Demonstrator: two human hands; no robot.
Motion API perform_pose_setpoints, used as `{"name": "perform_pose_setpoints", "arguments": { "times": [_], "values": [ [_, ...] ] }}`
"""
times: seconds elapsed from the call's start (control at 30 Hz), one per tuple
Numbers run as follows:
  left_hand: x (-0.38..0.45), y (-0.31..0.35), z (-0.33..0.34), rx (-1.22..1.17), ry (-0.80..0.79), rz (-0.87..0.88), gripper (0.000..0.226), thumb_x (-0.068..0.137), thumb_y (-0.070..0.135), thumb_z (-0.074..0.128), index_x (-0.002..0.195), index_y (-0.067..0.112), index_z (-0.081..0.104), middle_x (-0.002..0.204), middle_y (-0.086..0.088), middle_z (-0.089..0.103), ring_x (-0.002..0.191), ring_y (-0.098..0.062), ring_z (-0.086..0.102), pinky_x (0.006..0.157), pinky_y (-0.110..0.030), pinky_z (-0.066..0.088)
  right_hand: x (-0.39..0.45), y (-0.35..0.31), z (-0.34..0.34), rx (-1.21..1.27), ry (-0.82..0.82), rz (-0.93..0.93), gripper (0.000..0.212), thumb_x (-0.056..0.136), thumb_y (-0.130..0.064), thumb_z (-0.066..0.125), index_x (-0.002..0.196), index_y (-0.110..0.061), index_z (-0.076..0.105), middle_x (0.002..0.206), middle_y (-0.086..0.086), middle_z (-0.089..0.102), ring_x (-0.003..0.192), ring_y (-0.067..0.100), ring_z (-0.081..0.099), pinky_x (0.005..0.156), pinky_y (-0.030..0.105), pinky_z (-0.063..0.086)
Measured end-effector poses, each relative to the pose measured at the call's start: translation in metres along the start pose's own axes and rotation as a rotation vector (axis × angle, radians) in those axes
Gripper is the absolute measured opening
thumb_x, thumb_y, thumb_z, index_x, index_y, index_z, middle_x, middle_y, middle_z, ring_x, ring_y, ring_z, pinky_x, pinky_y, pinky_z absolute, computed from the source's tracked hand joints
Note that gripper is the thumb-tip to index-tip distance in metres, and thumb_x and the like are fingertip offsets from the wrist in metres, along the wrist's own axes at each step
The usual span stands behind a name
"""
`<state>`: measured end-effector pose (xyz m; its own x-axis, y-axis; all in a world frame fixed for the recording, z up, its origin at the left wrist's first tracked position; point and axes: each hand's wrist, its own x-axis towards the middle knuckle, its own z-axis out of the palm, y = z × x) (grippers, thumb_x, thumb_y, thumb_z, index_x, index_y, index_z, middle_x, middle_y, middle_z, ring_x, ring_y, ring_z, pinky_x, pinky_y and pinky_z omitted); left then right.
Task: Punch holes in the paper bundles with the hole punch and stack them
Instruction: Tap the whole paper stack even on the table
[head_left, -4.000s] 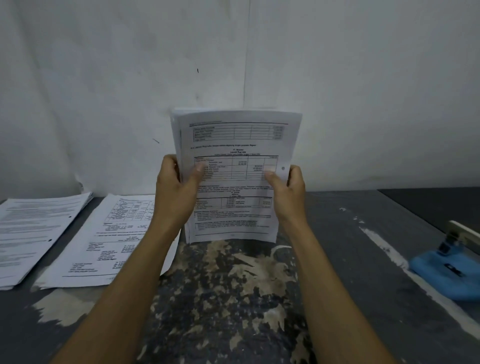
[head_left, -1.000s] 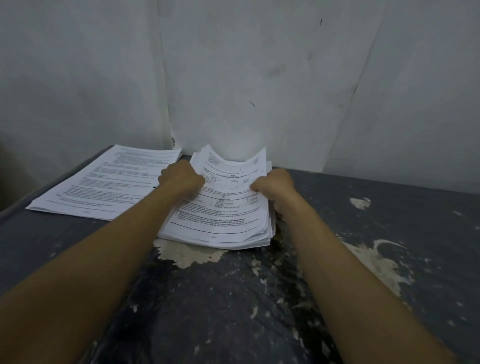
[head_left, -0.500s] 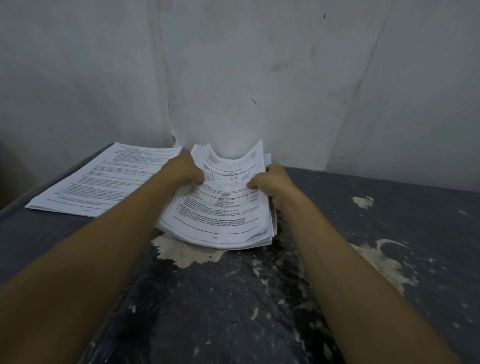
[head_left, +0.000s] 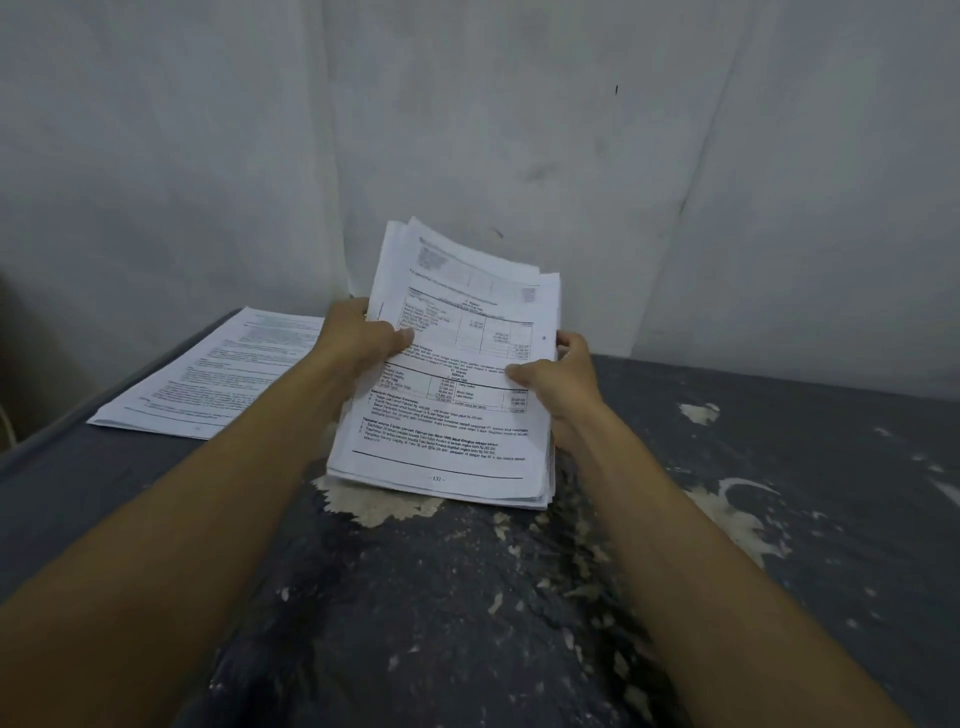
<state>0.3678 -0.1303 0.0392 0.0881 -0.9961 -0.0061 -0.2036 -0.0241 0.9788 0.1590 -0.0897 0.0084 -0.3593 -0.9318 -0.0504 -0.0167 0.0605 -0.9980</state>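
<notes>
Both hands (head_left: 358, 338) tilted bundle (head_left: 452, 395) up off table.

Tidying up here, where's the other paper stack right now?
Head view: the flat paper stack lies at the table's far left, beside the bundle.

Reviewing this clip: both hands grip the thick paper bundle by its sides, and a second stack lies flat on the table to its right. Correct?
Not quite. The head view shows the second stack lying to the left of the paper bundle, not the right. Left hand and right hand do grip its sides.
</notes>
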Motion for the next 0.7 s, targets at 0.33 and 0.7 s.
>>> {"name": "perform_pose_setpoints", "arguments": {
  "times": [0.33,0.7],
  "values": [
    [-0.056,0.054,0.004,-0.156,-0.082,0.27,0.031,0.09,0.011,0.073,0.12,0.014,0.065,0.104,-0.002,0.075,0.083,-0.02,0.074,0.063,-0.033,0.061,-0.054,-0.068,-0.054,0.035,0.033,-0.181,0.035,0.085,0.005,0.068,0.117,-0.01,0.066,0.111,0.004,0.073,0.091,0.022,0.071,0.073,0.034,0.061],
    [-0.123,0.065,0.025,-0.225,-0.177,0.411,0.031,0.084,0.01,0.078,0.113,0.016,0.068,0.102,0.002,0.075,0.087,-0.011,0.074,0.068,-0.023,0.059,-0.123,-0.083,-0.117,0.086,0.136,-0.307,0.028,0.079,0.007,0.072,0.101,-0.009,0.066,0.093,0.002,0.072,0.08,0.017,0.07,0.057,0.023,0.059]
  ]
}}
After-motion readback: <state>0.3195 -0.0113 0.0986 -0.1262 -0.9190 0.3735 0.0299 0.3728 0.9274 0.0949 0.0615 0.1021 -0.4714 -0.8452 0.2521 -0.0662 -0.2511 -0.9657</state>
